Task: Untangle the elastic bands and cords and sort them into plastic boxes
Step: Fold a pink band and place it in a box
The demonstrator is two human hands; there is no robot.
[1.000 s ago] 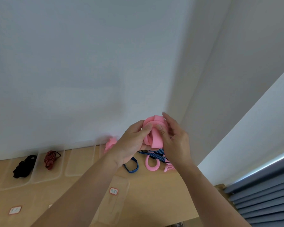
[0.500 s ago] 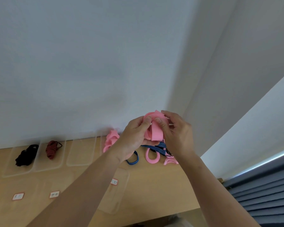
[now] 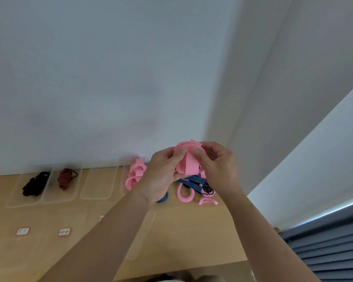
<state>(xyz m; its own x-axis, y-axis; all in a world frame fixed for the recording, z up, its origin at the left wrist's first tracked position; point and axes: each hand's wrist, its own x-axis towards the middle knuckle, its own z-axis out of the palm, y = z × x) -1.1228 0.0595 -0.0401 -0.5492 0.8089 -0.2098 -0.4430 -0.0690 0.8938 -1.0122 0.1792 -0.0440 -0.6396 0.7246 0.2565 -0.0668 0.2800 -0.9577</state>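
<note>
Head view: a pale wooden tabletop [image 3: 110,220] ran along a plain white wall [image 3: 110,78], with grey-blue blinds [image 3: 334,251] at the right. Clear plastic boxes [image 3: 99,197] lined the wall, holding a black cord [image 3: 36,184], a red-striped cord [image 3: 65,179] and pink bands [image 3: 136,177]. Left hand [image 3: 161,174] and right hand [image 3: 218,165] both pinched a folded pink band [image 3: 186,165], raised above the blue striped cord [image 3: 194,181]. Same grip as a second before; the labels [image 3: 23,231] sat higher in view.
</note>
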